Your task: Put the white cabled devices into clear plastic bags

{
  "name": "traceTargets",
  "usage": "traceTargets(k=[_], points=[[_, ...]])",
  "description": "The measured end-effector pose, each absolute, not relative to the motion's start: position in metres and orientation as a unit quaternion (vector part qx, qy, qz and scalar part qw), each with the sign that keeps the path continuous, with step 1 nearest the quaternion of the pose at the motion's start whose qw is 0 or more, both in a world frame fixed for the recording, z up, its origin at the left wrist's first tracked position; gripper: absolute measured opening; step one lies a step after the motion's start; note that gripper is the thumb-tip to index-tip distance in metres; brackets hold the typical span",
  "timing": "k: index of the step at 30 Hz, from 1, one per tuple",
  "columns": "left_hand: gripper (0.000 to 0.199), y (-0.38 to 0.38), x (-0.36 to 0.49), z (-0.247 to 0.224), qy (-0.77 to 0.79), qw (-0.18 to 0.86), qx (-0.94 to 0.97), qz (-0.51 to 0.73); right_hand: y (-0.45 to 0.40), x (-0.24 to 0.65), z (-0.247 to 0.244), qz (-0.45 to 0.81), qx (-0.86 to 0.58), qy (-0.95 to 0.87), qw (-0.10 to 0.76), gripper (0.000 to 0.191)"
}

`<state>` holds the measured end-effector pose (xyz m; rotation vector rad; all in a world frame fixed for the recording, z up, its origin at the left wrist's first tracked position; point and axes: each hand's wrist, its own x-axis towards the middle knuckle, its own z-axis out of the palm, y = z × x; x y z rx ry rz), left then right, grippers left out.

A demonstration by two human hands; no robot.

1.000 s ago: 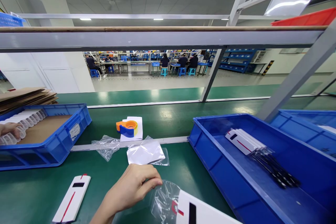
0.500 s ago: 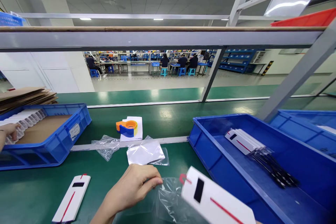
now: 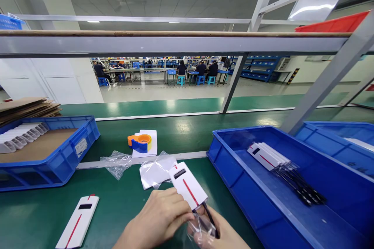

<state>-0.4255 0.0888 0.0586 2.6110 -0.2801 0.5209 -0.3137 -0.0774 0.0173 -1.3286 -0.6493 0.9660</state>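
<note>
A flat white device [image 3: 189,186] with a dark window, a red stripe and a black cable [image 3: 210,218] is tilted above the green bench. My left hand [image 3: 163,214] is closed at its lower left edge, thumb and fingers pinching clear plastic there. Around the cable end curls my right hand [image 3: 222,229], closed on the device's lower end, with a crumpled clear plastic bag [image 3: 201,227] bunched over the fingers. How far the bag covers the device is hard to tell. A similar white device [image 3: 78,221] lies on the bench at the left.
A blue bin [image 3: 251,186] at right holds several white devices [image 3: 269,155] with black cables. The left blue bin [image 3: 70,159] contains white parts. Ahead lie an orange-and-blue tape dispenser [image 3: 140,142], white sheets [image 3: 154,171] and crumpled plastic [image 3: 117,163]. A metal post [image 3: 324,74] rises at right.
The device has moved left and turned upright, from the right side to between my hands. My left hand has shifted to its lower end. Another hand at the left bin has gone from view.
</note>
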Motion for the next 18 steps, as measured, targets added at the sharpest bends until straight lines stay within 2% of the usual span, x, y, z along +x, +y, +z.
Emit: traceTargets(k=[2, 5, 11, 15, 18], points=[[0.036, 0.086, -0.424, 0.054, -0.099, 0.193, 0.952, 0.214, -0.073, -0.315, 0.02, 0.425, -0.609, -0.305, 0.596, 0.045], [0.035, 0.086, -0.424, 0.052, -0.061, 0.201, 0.949, 0.234, -0.075, -0.311, 0.026, 0.428, -0.633, -0.311, 0.565, 0.039], [0.014, 0.085, -0.425, 0.058, 0.013, 0.411, 0.905, 0.11, -0.084, -0.307, 0.035, 0.443, -0.611, -0.302, 0.582, 0.045], [0.017, 0.084, -0.423, 0.059, 0.041, 0.524, 0.846, 0.091, -0.084, -0.308, 0.042, 0.465, -0.591, -0.293, 0.59, 0.053], [0.018, 0.09, -0.423, 0.063, 0.046, 0.576, 0.813, 0.078, -0.096, -0.303, 0.044, 0.428, -0.635, -0.306, 0.566, 0.047]])
